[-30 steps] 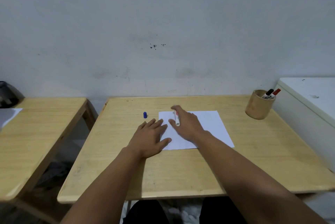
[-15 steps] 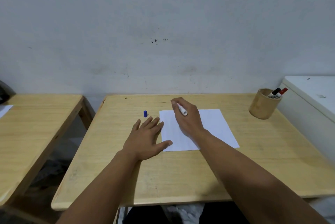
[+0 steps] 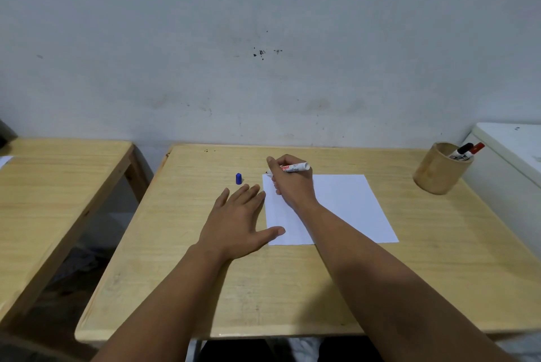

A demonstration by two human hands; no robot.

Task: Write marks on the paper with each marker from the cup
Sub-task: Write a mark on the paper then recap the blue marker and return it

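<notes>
Marker (image 3: 294,168): white barrel, red print too small to read; gripped in right hand (image 3: 288,183), fingers curled around it, tip at paper's (image 3: 345,206) 11 o'clock corner.
Left hand (image 3: 238,221): flat, fingers spread, holding nothing, thumb on paper's edge.
Blue cap (image 3: 239,179): upright, 9 o'clock of marker.
Wooden cup (image 3: 437,171): table's (image 3: 322,297) 2 o'clock, black and red markers (image 3: 467,151) inside.
</notes>
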